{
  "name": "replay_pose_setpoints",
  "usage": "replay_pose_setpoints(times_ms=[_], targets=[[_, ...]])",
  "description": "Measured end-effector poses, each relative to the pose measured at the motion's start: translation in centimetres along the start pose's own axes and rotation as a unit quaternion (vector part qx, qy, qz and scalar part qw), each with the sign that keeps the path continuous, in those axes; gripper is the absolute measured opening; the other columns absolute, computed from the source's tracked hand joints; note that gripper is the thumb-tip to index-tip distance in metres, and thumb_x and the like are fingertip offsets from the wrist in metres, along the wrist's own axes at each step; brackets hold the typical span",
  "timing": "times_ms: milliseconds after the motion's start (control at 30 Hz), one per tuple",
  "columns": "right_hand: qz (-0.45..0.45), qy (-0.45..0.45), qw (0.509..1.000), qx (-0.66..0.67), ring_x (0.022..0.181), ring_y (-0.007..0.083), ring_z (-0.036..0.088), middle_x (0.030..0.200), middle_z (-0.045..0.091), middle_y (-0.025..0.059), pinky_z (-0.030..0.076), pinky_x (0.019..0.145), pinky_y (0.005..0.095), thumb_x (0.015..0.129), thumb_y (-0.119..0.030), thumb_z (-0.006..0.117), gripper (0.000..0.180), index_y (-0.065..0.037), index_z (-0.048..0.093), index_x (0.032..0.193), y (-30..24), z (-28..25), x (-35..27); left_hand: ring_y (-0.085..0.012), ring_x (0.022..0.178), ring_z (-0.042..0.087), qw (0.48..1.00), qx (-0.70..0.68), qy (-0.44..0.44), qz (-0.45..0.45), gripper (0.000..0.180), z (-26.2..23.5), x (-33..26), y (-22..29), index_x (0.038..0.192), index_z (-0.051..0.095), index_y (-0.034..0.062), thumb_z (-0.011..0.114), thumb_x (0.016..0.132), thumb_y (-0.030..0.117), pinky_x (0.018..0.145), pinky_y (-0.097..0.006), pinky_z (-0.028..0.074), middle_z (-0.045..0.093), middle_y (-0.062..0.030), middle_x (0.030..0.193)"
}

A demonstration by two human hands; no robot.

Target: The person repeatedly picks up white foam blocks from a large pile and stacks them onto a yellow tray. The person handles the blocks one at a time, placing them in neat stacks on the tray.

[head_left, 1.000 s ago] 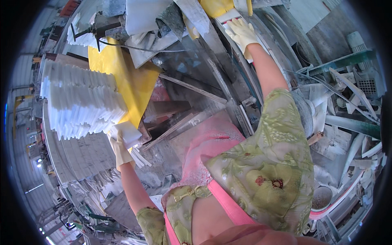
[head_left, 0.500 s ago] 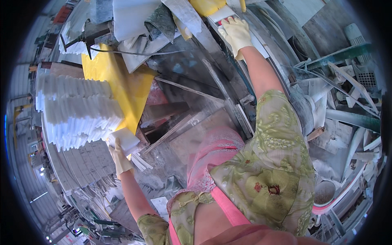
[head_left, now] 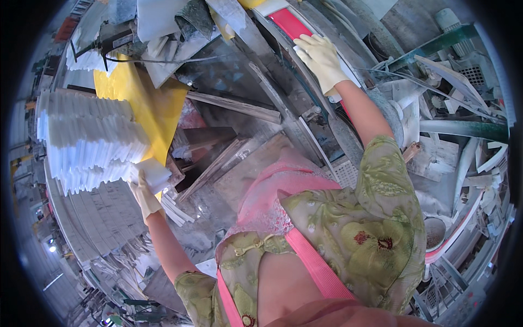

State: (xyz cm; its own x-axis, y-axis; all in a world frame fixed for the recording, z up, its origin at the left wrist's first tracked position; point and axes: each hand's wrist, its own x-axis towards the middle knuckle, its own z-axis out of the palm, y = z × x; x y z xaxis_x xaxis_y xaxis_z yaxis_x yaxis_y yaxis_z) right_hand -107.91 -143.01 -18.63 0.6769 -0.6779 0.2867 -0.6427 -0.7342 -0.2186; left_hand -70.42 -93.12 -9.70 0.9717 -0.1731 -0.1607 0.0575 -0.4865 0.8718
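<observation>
My left hand (head_left: 144, 197), in a cream rubber glove, grips a white rectangular tile (head_left: 155, 173) at the near end of the stacks. Its thumb lies against the tile; the other fingers are partly hidden. Just beyond are tall stacks of thin white tiles (head_left: 90, 128). Farther off on the right, my right hand (head_left: 318, 61), gloved alike, lies palm down with fingers outstretched over a long narrow track. A red strip (head_left: 292, 24) shows in the track beyond the fingertips. A bit of white edge shows under the fingers; what lies beneath the palm is hidden.
A yellow sheet (head_left: 144, 106) hangs beside the stacks. Wooden boards (head_left: 218, 163) lie between the stacks and the track. A thin dark rod (head_left: 180, 59) crosses at the far left. Green-painted bars (head_left: 463, 129) and stone scraps crowd the right side.
My right hand has drawn nearer along the track, and more of the red strip now shows beyond it. My left hand stays on the tile by the stacks. The whole view has shifted slightly.
</observation>
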Motion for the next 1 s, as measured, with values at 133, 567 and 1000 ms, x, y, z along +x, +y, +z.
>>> replay_pose_setpoints(times_ms=[133, 567, 1000], targets=[[0.113, -0.020, 0.987, -0.113, 0.143, 0.0294, 0.041, 0.156, 0.047, 0.0081, 0.031, 0.117, 0.0533, 0.101, -0.030, 0.053, 0.046, -0.015, 0.056, 0.144, 2.1, -2.2, -0.8, -0.0301, 0.125, 0.057, 0.999, 0.003, -0.038, -0.025, 0.083, -0.5, 0.1, -0.3, 0.149, 0.037, -0.0060, 0.069, 0.094, 0.047, 0.105, -0.040, 0.048, 0.052, -0.0201, 0.141], [-0.001, -0.008, 0.989, -0.151, 0.134, 0.0236, 0.050, 0.139, 0.059, 0.0058, 0.033, 0.117, 0.0526, 0.094, -0.010, 0.054, 0.033, -0.004, 0.066, 0.124, 0.8, -1.5, 0.1, -0.0301, 0.127, 0.055, 0.999, 0.007, -0.044, -0.018, 0.094, -0.1, -0.6, 0.5, 0.154, 0.026, -0.0097, 0.069, 0.093, 0.048, 0.105, -0.039, 0.048, 0.048, -0.0218, 0.146], [-0.108, -0.092, 0.990, 0.005, 0.151, 0.0271, 0.033, 0.162, 0.039, 0.0118, 0.028, 0.123, 0.0463, 0.090, -0.008, 0.059, 0.065, -0.010, 0.044, 0.153, 1.5, -9.6, -7.8, -0.0272, 0.112, 0.063, 1.000, 0.015, -0.015, 0.015, 0.061, 0.0, -0.2, 0.2, 0.138, 0.048, -0.0052, 0.067, 0.097, 0.036, 0.097, -0.038, 0.053, 0.060, -0.0177, 0.129]])
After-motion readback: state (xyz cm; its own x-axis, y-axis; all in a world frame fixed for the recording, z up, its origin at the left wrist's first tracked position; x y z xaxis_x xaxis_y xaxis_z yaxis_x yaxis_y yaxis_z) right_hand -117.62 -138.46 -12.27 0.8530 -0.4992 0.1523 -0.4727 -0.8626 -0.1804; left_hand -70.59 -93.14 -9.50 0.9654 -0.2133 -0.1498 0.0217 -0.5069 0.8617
